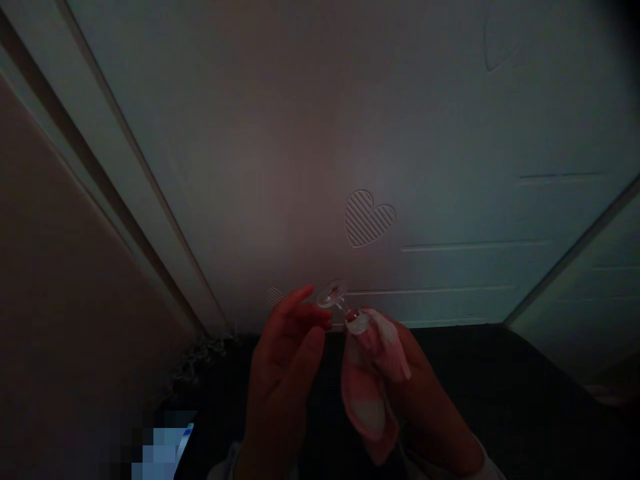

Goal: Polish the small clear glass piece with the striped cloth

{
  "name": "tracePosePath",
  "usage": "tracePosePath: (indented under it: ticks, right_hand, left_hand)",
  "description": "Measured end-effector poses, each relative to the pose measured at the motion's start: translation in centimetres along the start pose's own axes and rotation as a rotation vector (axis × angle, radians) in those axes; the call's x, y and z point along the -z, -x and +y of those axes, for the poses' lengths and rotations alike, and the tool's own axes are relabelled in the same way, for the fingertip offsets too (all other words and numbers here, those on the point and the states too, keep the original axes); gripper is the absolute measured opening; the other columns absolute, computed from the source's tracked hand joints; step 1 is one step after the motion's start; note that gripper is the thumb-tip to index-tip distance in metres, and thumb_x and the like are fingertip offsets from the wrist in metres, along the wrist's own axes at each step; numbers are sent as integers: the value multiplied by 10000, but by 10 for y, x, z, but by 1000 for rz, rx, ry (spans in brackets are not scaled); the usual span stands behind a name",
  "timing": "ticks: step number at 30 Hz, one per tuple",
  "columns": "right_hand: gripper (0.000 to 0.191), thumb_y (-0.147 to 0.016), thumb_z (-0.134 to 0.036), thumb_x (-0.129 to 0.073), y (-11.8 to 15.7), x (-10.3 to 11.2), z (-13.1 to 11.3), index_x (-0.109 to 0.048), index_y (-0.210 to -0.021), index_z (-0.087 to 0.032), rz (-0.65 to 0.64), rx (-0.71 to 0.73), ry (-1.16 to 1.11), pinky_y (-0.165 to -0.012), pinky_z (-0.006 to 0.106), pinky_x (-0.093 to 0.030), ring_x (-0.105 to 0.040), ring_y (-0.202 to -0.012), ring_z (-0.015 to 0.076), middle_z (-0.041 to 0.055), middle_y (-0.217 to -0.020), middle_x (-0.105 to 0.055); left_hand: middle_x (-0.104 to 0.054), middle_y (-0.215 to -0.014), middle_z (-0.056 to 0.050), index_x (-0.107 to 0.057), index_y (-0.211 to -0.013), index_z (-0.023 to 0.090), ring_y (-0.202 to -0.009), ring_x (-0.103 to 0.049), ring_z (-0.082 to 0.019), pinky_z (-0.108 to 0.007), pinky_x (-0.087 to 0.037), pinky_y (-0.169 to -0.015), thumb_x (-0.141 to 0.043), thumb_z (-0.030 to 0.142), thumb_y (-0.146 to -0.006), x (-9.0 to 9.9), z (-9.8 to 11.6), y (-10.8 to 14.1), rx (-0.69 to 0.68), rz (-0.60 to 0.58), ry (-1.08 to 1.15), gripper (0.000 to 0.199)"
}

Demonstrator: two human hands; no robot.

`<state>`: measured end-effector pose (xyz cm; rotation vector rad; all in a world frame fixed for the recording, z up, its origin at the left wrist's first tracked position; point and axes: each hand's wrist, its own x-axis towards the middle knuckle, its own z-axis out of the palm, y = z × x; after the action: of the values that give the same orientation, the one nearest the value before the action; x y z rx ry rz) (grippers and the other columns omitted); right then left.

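Observation:
A clear, stemmed piece with a round disc end [332, 294] sticks up out of a pink and white cloth [369, 407]. My right hand [413, 363] is closed round the cloth and the lower part of the clear piece; most of its fingers are hidden behind the cloth, whose loose end hangs down. Just left of the disc, my left hand [287, 347] has its fingers curved and apart, with nothing between them. Its fingertips are close to the disc, and whether they touch it is hard to tell in the dim light.
A pale panel [280, 167] with embossed hearts and grooves stands in front. Below it lies a dark surface [470, 373]. A bright, pixelated screen-like object [163, 453] is at the lower left, near a tangled fringe [200, 353]. A brownish wall rises at left.

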<state>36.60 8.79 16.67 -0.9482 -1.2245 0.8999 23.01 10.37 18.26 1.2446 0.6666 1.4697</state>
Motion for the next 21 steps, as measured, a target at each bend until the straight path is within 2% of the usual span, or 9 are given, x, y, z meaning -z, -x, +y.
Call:
tracePosePath:
  ticks: [6,10,12,14,16,18,21]
  right_hand:
    - [219,-797,-246,-563,-1,0,2,-552,-581,-218,-80,2,58,-525,242,-375,-454,-560,140,-18,-576,-515]
    - [236,-809,-189,-525,-3,1,1,-550,-575,-185,-231,-49,31,-486,218,-311,-396,-511,98,-45,-545,-474]
    - [232,-804,-193,-542,-4,2,0,-554,-573,-177,-251,-65,32,-467,209,-305,-399,-502,91,-46,-545,-475]
    - [211,-798,-219,-580,-5,3,-2,-577,-592,-176,-245,-104,31,-447,201,-318,-425,-494,91,-43,-560,-486]
    - [133,-802,-262,-622,-7,4,-6,-650,-701,-179,-244,-130,26,-454,201,-367,-489,-522,103,-28,-626,-551]
    - [125,-810,-301,-649,-8,5,-9,-696,-845,-191,-252,-88,42,-508,212,-426,-551,-603,122,-5,-723,-620]
    - [120,-798,-310,-685,-9,5,-8,-684,-861,-208,-212,-3,60,-561,217,-465,-561,-669,134,1,-763,-630]
  left_hand:
    - [-718,-892,20,-649,-1168,315,-831,-678,-151,-238,-535,-780,-691,351,-815,-2,3,2,-40,73,-44,357]
    - [-679,-776,49,-686,-1029,289,-675,-628,-101,-167,-498,-620,-646,344,-846,0,5,1,-24,112,-217,195]
    - [-626,-692,61,-675,-950,266,-594,-573,-88,-155,-457,-543,-635,324,-847,2,5,-1,-31,135,-280,125]
    - [-589,-658,65,-649,-895,248,-574,-550,-92,-161,-436,-520,-651,300,-823,3,6,-3,-36,118,-319,89]
    - [-580,-666,60,-623,-841,235,-604,-559,-105,-177,-441,-546,-668,279,-797,4,7,-6,-29,73,-361,77]
    - [-573,-666,55,-594,-800,227,-613,-558,-117,-194,-436,-553,-650,277,-801,5,7,-8,1,8,-402,75]
    - [-543,-633,55,-561,-768,224,-593,-528,-126,-211,-408,-541,-599,299,-828,6,7,-10,23,-59,-476,104]
